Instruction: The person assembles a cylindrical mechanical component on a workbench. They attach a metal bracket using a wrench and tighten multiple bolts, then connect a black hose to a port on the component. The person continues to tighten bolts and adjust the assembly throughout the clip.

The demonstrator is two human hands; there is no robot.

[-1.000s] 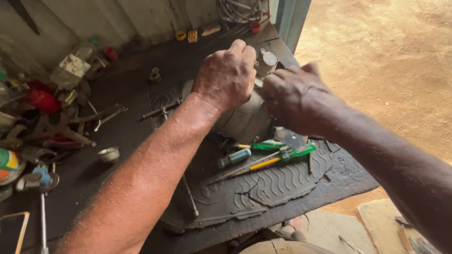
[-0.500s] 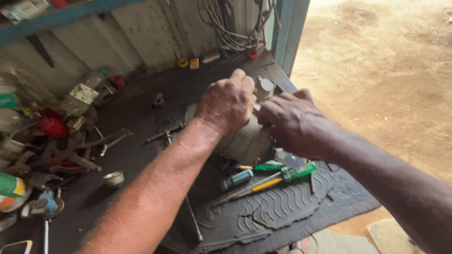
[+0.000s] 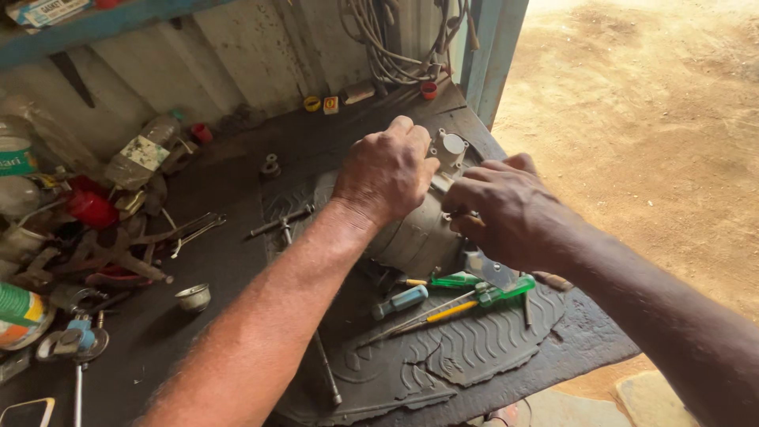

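Note:
A grey metal motor housing (image 3: pixel 419 233) lies on a black rubber mat (image 3: pixel 474 348) on the dark workbench. My left hand (image 3: pixel 385 170) rests on top of the housing, fingers curled over its far end near a round grey fitting (image 3: pixel 451 146). My right hand (image 3: pixel 506 209) is closed at the housing's right side, gripping a small tool or part that its fingers hide. Green-handled screwdrivers (image 3: pixel 494 294) and a blue-handled one (image 3: pixel 399 301) lie on the mat just below my hands.
Wrenches and pliers (image 3: pixel 142 245), a red can (image 3: pixel 91 207), bottles and a small metal cup (image 3: pixel 193 297) crowd the bench's left side. Cables (image 3: pixel 395 47) hang on the back wall. A phone corner (image 3: pixel 28 413) shows bottom left. Sandy ground (image 3: pixel 656 119) lies beyond the bench's right edge.
The view has tilted up slightly, showing more of the back wall. Both hands stay on the housing, with the right hand shifted a little against its side.

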